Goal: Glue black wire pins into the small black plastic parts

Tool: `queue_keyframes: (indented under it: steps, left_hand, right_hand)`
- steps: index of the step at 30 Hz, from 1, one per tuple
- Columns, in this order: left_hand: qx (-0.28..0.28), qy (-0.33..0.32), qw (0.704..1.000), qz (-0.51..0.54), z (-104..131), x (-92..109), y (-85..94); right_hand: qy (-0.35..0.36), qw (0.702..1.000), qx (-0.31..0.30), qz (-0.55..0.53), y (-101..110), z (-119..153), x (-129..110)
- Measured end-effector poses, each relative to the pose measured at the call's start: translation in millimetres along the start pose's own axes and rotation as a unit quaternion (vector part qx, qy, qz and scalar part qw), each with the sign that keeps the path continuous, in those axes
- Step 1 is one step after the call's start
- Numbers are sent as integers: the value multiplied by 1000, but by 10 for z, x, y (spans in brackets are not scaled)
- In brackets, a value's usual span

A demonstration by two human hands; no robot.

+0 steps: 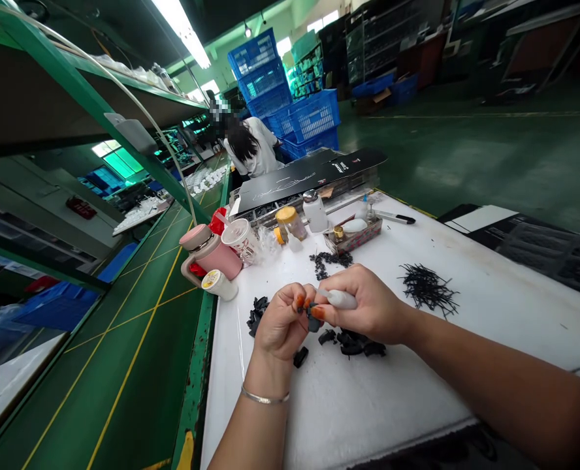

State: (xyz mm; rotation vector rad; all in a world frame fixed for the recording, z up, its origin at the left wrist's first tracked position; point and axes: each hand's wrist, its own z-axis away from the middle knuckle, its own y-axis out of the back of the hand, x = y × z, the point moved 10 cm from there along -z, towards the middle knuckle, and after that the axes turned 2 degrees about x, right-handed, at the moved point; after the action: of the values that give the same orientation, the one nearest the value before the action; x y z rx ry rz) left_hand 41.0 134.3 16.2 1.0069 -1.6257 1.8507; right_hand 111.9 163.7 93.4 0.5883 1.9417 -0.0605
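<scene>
Over the white worktop, my left hand (pixel 283 320) pinches a small black part (pixel 313 321) between thumb and fingers; a bracelet circles that wrist. My right hand (pixel 371 303) meets it there, closed around a small white squeeze bottle (pixel 343 299) whose tip points left. Its fingertips also touch the black part. Below the hands lie loose black curved pieces (pixel 356 343), with another dark cluster (pixel 257 315) beside my left hand. Beyond them is a pile of tiny black bits (pixel 330 263). A heap of thin black sticks (pixel 428 287) rests farther right.
Along the back left stand a pink thermos (pixel 216 251), a plastic cup (pixel 241 236), a white tub (pixel 220 285), a yellow-lidded jar (pixel 291 223) and a white dispenser bottle (pixel 314 210). A small tray (pixel 356 236) holds bottles. Another person (pixel 253 150) sits ahead near blue crates (pixel 314 117).
</scene>
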Motion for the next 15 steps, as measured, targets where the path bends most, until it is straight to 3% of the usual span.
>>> queue_keyframes:
  steps: [15]
  left_hand:
    - [24,6,1000,-15,2,-25,90]
  right_hand:
    - [-10,1000,1,5,26,-5,-12]
